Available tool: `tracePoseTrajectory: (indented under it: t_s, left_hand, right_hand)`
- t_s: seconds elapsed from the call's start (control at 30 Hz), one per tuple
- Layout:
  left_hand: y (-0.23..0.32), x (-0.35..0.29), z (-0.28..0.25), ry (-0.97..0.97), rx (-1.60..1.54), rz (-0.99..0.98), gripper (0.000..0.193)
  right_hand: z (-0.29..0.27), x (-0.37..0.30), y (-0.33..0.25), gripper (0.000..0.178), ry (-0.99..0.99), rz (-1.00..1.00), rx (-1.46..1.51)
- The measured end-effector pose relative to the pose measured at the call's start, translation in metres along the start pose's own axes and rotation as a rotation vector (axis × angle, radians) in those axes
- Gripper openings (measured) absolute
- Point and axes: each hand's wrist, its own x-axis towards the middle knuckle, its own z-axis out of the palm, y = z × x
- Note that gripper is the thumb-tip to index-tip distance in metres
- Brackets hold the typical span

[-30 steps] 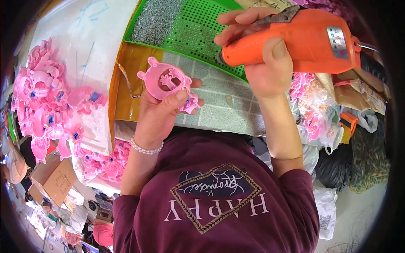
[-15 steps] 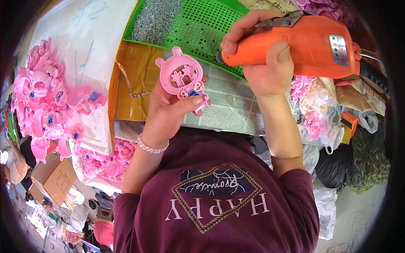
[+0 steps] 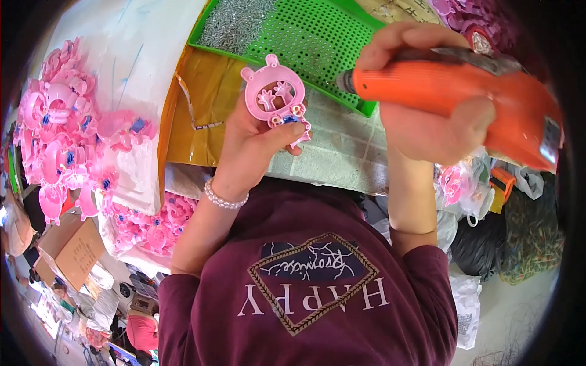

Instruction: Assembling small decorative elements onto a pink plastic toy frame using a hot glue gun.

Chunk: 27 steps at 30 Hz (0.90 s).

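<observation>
My left hand [image 3: 259, 143] grips a pink plastic toy part [image 3: 274, 91], shaped like an animal head with two round ears and an open ring. Its lower end, with a blue piece, is pinched under my thumb. My right hand [image 3: 427, 122] is wrapped round an orange electric screwdriver [image 3: 421, 82], with a dark lever along its top. The tool's tip points left, to the right of the toy part and apart from it. Just beyond both hands lies a green perforated tray [image 3: 317, 46] with a heap of small silver screws [image 3: 235, 27] at its left end.
Piles of similar pink parts [image 3: 58, 134] lie on a white surface at the left, more [image 3: 162, 222] below. Brown taped cardboard [image 3: 207, 146] borders the grey worktop [image 3: 342, 146]. Bags [image 3: 482, 238] and an orange-handled item [image 3: 502, 180] are at the right. A cardboard box [image 3: 73, 247] stands lower left.
My right hand has drawn the screwdriver to the right, its rear end tipping downward. My left hand with the toy part has shifted slightly right and up in view.
</observation>
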Motion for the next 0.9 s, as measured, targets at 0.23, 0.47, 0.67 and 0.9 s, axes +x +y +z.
tracePoseTrajectory:
  t_s: [0.23, 0.47, 0.67, 0.9]
  left_hand:
    - [0.002, 0.001, 0.0, -0.008, 0.023, -0.017, 0.045]
    - [0.001, 0.0, 0.0, -0.035, -0.005, 0.052, 0.046]
    - [-0.001, 0.001, -0.002, -0.034, -0.001, 0.047, 0.046]
    - [0.0, -0.001, -0.002, -0.036, 0.006, 0.046, 0.046]
  right_hand:
    - [0.02, -0.005, -0.021, 0.079, -0.037, 0.038, -0.006]
    - [0.02, -0.009, -0.018, 0.073, -0.353, 0.009, 0.137]
    - [0.029, -0.015, -0.016, 0.065, -0.281, 0.062, 0.14]
    - [0.023, -0.009, -0.011, 0.064, -0.406, 0.051, 0.174]
